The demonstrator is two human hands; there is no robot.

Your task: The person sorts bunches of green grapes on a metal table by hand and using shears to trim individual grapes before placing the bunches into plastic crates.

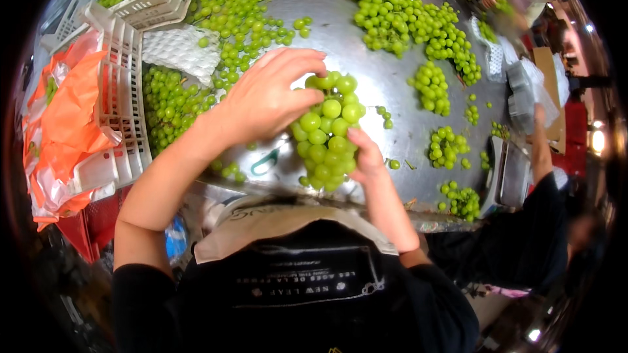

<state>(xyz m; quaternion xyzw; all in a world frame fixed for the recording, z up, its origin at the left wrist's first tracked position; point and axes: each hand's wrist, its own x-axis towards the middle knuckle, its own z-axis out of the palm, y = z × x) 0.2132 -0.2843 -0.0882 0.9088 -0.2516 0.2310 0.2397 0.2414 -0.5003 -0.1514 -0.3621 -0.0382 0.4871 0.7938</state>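
Note:
A bunch of green grapes [326, 132] hangs over the near part of a metal table [314, 14], close in front of my body. My right hand [368, 157] holds the bunch from its right side, thumb against the grapes and the other fingers largely hidden. At the bunch's upper left, my left hand [279, 90] has its fingers bent and their tips at the top grapes; whether it grips a grape or stem I cannot tell. Scissors with a teal handle [265, 163] lie on the table below my left hand, their blades partly hidden.
Loose grapes [235, 5] and white foam netting [181, 51] lie left, beside a white plastic crate [122, 93] with orange paper [73, 117]. Larger bunches [392, 10] lie right. A co-worker's hand [539, 117] is by clear plastic containers [522, 93]; another person stands at the far right.

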